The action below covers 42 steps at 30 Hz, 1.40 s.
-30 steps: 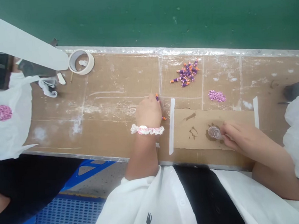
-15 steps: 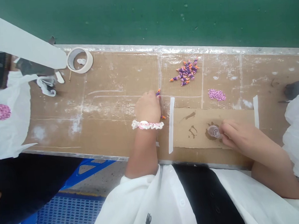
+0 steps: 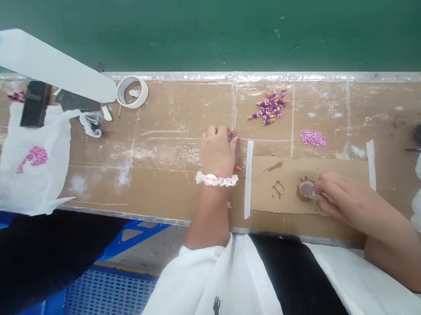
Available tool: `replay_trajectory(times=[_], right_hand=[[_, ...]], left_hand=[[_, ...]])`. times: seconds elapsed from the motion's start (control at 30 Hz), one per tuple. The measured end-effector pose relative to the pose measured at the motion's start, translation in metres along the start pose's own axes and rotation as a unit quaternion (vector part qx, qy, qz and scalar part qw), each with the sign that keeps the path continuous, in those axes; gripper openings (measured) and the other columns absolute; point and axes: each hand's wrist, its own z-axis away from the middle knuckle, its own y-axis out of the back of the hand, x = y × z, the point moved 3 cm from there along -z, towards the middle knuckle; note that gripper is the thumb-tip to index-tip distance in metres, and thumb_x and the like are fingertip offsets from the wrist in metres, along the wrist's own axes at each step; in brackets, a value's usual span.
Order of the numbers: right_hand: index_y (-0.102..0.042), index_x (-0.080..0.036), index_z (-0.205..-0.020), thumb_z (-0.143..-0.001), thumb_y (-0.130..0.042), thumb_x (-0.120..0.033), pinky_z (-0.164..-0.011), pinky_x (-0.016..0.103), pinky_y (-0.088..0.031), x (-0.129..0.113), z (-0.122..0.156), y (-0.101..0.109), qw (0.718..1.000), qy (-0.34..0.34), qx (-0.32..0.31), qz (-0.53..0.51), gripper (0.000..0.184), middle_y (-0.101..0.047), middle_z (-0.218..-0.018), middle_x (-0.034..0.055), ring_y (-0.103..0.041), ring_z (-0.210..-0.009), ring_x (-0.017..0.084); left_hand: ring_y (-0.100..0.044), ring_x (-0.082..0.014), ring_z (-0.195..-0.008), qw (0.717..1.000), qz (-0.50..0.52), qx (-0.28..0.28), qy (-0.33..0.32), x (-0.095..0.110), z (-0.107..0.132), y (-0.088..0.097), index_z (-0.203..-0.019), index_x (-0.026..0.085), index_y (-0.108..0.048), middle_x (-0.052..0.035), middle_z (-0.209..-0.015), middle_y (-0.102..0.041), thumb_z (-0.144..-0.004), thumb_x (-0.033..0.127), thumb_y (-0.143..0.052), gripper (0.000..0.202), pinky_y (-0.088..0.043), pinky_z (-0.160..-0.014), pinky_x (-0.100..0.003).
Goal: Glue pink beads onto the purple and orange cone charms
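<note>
My left hand (image 3: 218,152), with a pink-and-white scrunchie (image 3: 216,179) at the wrist, rests palm down on the table. Its thumb is apart from the index finger. In that gap lies a small purple figure with an orange tip (image 3: 231,134), partly hidden. The orange end of another figure (image 3: 237,167) shows beside the wrist. At the right, my right hand (image 3: 336,195) pinches the edge of a small clear cup (image 3: 307,189), which stands on a wet spot of the taped cardboard sheet (image 3: 263,197).
Several purple-and-orange figures (image 3: 269,107) lie piled at the back, left of a heap of tiny pink pieces (image 3: 313,138). A tape roll (image 3: 132,92), a white bottle (image 3: 51,65) and a white sheet (image 3: 15,183) with pink pieces stand or lie at the left.
The whole view has shifted, so things appear further right and slightly lower. My left thumb has come out from beside the fingers. My right hand stays at the cup.
</note>
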Motion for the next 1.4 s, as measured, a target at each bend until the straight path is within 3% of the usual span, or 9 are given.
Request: replay_trajectory(times=[0.17, 0.4, 0.53, 0.6, 0.7, 0.77, 0.87, 1.1, 1.4], right_hand=[[-0.04, -0.021, -0.083, -0.092, -0.043, -0.011, -0.054, 0.026, -0.03, 0.001, -0.001, -0.001, 1.0, 0.003, 0.013, -0.012, 0.013, -0.042, -0.071, -0.0001, -0.039, -0.062, 0.013], [-0.042, -0.021, -0.085, -0.093, -0.044, -0.013, -0.054, 0.025, -0.034, -0.003, -0.004, 0.005, 0.999, 0.015, 0.038, -0.018, 0.012, -0.044, -0.072, 0.0005, -0.042, -0.062, 0.013], [-0.043, -0.021, -0.086, -0.093, -0.043, -0.012, -0.053, 0.025, -0.034, -0.002, -0.003, 0.007, 0.998, 0.009, 0.052, -0.015, 0.011, -0.044, -0.071, 0.0003, -0.042, -0.061, 0.013], [-0.044, -0.021, -0.085, -0.092, -0.044, -0.011, -0.052, 0.024, -0.033, -0.001, -0.003, 0.007, 0.998, 0.012, 0.063, -0.01, 0.012, -0.042, -0.07, -0.0004, -0.041, -0.06, 0.012], [-0.044, -0.02, -0.085, -0.09, -0.046, -0.009, -0.052, 0.024, -0.033, -0.001, -0.005, 0.006, 0.997, 0.017, 0.075, -0.011, 0.012, -0.042, -0.069, -0.0008, -0.04, -0.06, 0.012], [-0.044, -0.02, -0.085, -0.089, -0.047, -0.009, -0.052, 0.024, -0.033, -0.001, -0.006, 0.007, 0.996, 0.009, 0.085, -0.02, 0.013, -0.042, -0.069, -0.001, -0.04, -0.06, 0.012], [-0.043, -0.021, -0.082, -0.089, -0.046, -0.011, -0.053, 0.025, -0.035, 0.001, -0.006, 0.008, 0.99, -0.043, 0.111, -0.07, 0.013, -0.043, -0.068, -0.0014, -0.042, -0.059, 0.012], [-0.043, -0.022, -0.079, -0.086, -0.048, -0.012, -0.053, 0.027, -0.037, 0.0, -0.001, 0.0, 0.945, -0.155, 0.212, -0.196, 0.013, -0.046, -0.067, -0.0022, -0.045, -0.058, 0.012], [-0.046, -0.023, -0.084, -0.083, -0.052, -0.004, -0.056, 0.029, -0.039, -0.008, 0.0, -0.001, 0.936, -0.107, 0.268, -0.202, 0.02, -0.046, -0.071, -0.0019, -0.047, -0.062, 0.013]], left_hand=[[-0.056, -0.0242, -0.098, 0.999, -0.019, -0.031, 0.002, 0.006, -0.008, -0.007, -0.091, 0.018, -0.062, -0.0078, -0.1, -0.062, -0.09, 0.03, -0.051, 0.016, -0.044, -0.081, -0.033], [-0.059, -0.0246, -0.097, 0.997, -0.054, -0.059, 0.017, 0.01, -0.008, -0.009, -0.1, 0.014, -0.058, -0.0126, -0.106, -0.06, -0.093, 0.027, -0.04, 0.023, -0.044, -0.074, -0.032], [-0.058, -0.0168, -0.082, 0.988, 0.149, -0.019, -0.03, 0.011, -0.005, -0.007, -0.085, 0.016, -0.054, -0.0073, -0.091, -0.06, -0.092, 0.024, -0.037, 0.02, -0.043, -0.072, -0.028], [-0.052, -0.0113, -0.066, 0.93, 0.359, -0.05, -0.055, 0.016, -0.002, -0.008, -0.079, 0.018, -0.051, -0.0009, -0.071, -0.052, -0.092, 0.025, -0.037, 0.02, -0.041, -0.062, -0.024], [-0.029, -0.0056, -0.044, 0.755, 0.625, -0.199, -0.023, 0.029, 0.01, -0.013, -0.076, 0.019, -0.046, 0.0067, -0.057, -0.031, -0.09, 0.031, -0.04, 0.019, -0.023, -0.042, -0.018], [-0.021, -0.0033, -0.041, 0.642, 0.706, -0.299, -0.007, 0.043, 0.023, -0.015, -0.075, 0.018, -0.045, 0.0086, -0.056, -0.026, -0.087, 0.036, -0.048, 0.022, -0.014, -0.039, -0.015], [-0.022, -0.0009, -0.04, 0.546, 0.732, -0.408, 0.001, 0.06, 0.043, -0.019, -0.076, 0.017, -0.048, 0.0089, -0.055, -0.033, -0.081, 0.042, -0.061, 0.028, -0.014, -0.037, -0.012], [-0.053, -0.0056, -0.053, 0.458, 0.727, -0.512, 0.016, 0.079, 0.072, -0.027, -0.08, 0.015, -0.05, 0.0001, -0.072, -0.059, -0.072, 0.038, -0.074, 0.034, -0.035, -0.034, -0.013], [-0.059, -0.007, -0.056, 0.427, 0.712, -0.556, -0.032, 0.082, 0.079, -0.033, -0.085, 0.012, -0.058, -0.0018, -0.072, -0.063, -0.076, 0.033, -0.072, 0.027, -0.051, -0.048, -0.018]])
